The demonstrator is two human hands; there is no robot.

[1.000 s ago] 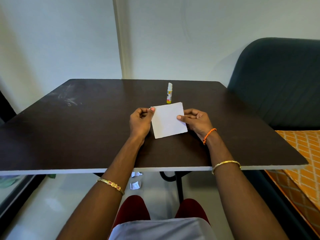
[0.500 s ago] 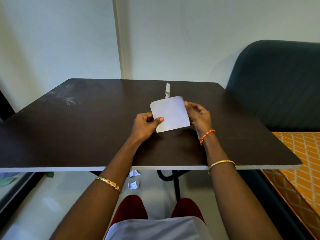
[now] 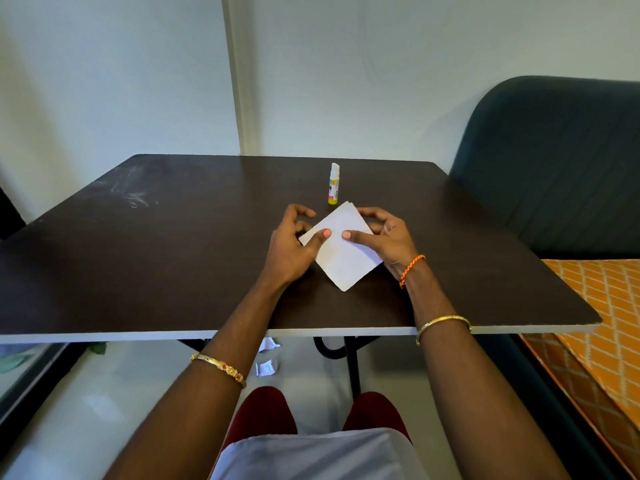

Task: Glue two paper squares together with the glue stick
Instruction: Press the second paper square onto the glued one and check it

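Note:
White paper squares [image 3: 341, 252], stacked and turned like a diamond, are held over the dark table [image 3: 173, 254] near its middle. A second sheet's edge shows at the top corner. My left hand [image 3: 294, 244] grips the left corner, thumb on top. My right hand [image 3: 381, 237] grips the right side, thumb pressed on the paper's face. The glue stick [image 3: 334, 183], white with a yellow label and cap on, stands upright just behind the paper, touched by neither hand.
A dark blue chair back [image 3: 554, 168] stands at the right of the table. An orange patterned cloth [image 3: 606, 323] lies at the lower right. Small paper scraps [image 3: 266, 367] lie on the floor under the table. A wall is close behind.
The paper has turned from nearly square-on to a diamond angle. Both thumbs now press on its top face, and it sits lower than half a second ago.

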